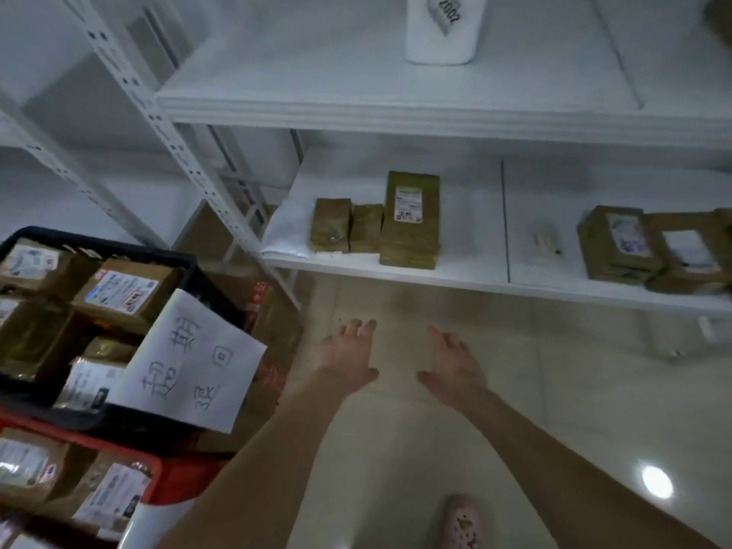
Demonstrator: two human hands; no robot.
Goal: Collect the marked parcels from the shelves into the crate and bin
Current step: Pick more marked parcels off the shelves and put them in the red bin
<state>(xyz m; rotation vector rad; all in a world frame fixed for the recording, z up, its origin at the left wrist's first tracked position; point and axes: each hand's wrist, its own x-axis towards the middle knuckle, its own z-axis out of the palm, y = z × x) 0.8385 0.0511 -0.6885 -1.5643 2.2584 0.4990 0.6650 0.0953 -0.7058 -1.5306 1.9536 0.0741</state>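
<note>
left hand (348, 350): released, fingers spread and straight, grasping nothing; stretched forward over the floor (554, 390), short of the lower shelf (467, 273) edge
right hand (451, 362): released likewise, fingers loosely extended, thumb out toward the left hand; empty; just beside the left hand, not touching it
tall parcel (412, 219): brown, white label on its top face; on the lower shelf, beyond and between the two hands; untouched
small parcels (331, 225): two, brown, side by side; beyond the left hand's fingertips, just left of the tall parcel
white mailer (287, 231): flat on the same shelf; beyond and left of the left hand, beside the small parcels
stacked parcels (618, 243): brown, labelled; same shelf, well to the right of the right hand; count unclear through blur
flat packet (546, 239): pale, blurred; beyond and right of the right hand, between the tall parcel and the stacked parcels
black crate (119, 247): left of the left hand, well apart; crated parcels (122, 291) inside, brown with labels; handwritten paper sheet (190, 362) at the corner nearest the left forearm
red bin (182, 477): under the crate, left of the left forearm; binned parcels (31, 465) inside
upper shelf (356, 93): above and beyond both hands; white pouch (443, 29) on it, printed 2002
shoe (461, 523): pink; on the floor between the two forearms
</note>
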